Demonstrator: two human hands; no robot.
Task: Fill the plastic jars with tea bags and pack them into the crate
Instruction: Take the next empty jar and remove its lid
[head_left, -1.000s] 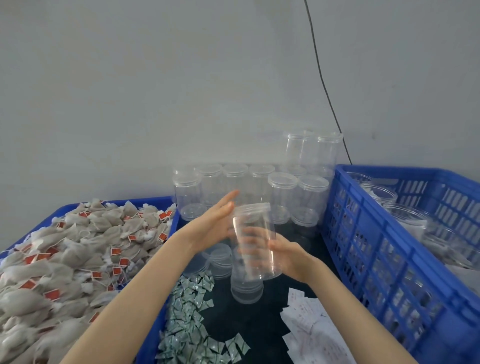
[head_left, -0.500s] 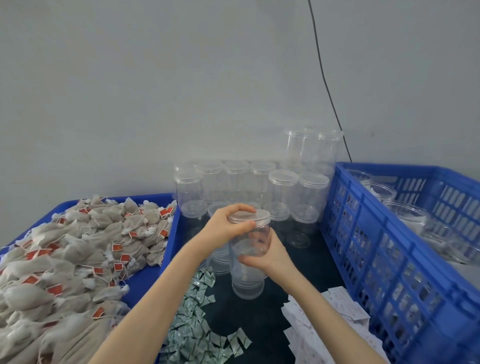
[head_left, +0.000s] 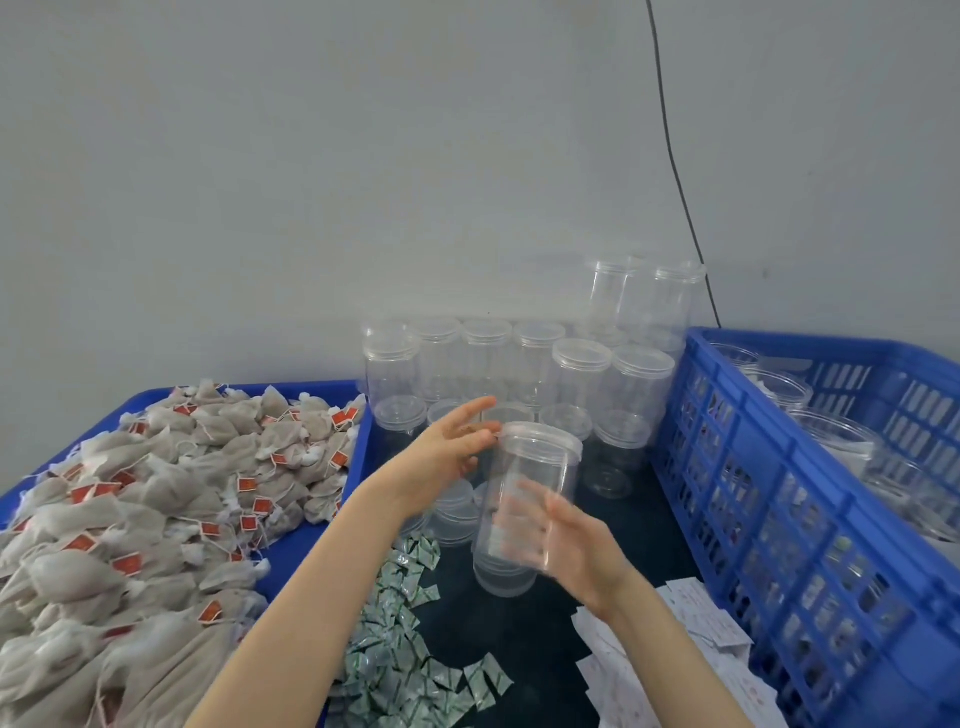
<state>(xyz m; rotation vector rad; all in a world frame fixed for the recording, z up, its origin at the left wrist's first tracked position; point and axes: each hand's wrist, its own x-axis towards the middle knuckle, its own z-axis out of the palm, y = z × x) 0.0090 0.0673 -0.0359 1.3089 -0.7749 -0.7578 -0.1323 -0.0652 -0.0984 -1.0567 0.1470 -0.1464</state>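
One clear plastic jar with its lid on is held above the dark table, tilted slightly, near the middle. Right hand wraps the lower body, fingers curled around it; motion blur there. Left hand sits at the lid rim, fingers mostly straight, fingertips touching the lid edge; can't tell if it pinches.

Roughly a dozen empty lidded jars stand at the table's far edge against the wall, two more stacked higher at the back right; exact count unclear, they overlap.

One blue tray at the left edge holds a heap of tea bags with red tags, too many to count.

One blue crate at the right edge holds several clear jars, contents unclear.

Green-white sachets are piled at the near edge; white paper slips lie beside the crate.
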